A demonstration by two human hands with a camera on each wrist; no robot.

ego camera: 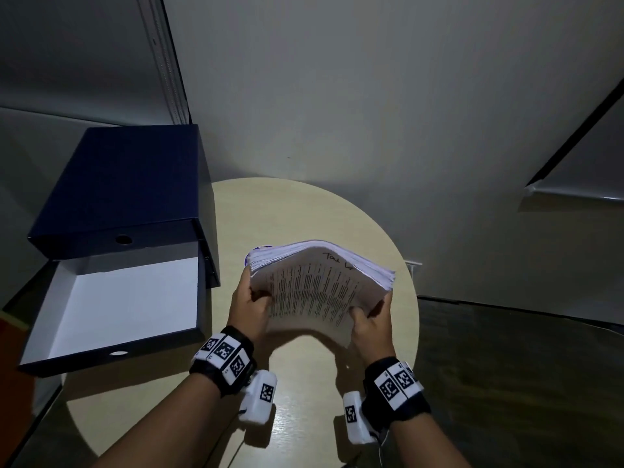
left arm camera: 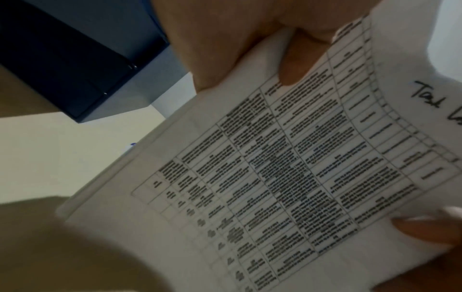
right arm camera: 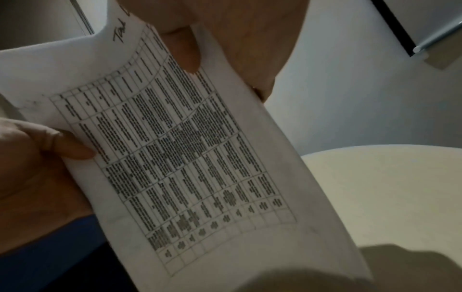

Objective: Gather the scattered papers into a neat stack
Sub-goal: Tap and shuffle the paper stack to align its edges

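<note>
A thick stack of printed papers [ego camera: 317,285] is held up above the round beige table [ego camera: 304,393], bowed upward in the middle. My left hand [ego camera: 251,300] grips its left edge, thumb on the top sheet. My right hand [ego camera: 369,319] grips the right edge, thumb on top. The top sheet [left arm camera: 287,177] carries a printed table and handwriting near one corner. From the right wrist, the same sheet [right arm camera: 175,148] shows with my right thumb [right arm camera: 187,51] pressed on it. The lower sheets are hidden.
A dark blue box file [ego camera: 125,194] lies at the table's left with its white-lined tray [ego camera: 128,298] open towards me. A grey wall stands behind the table; dark floor lies to the right.
</note>
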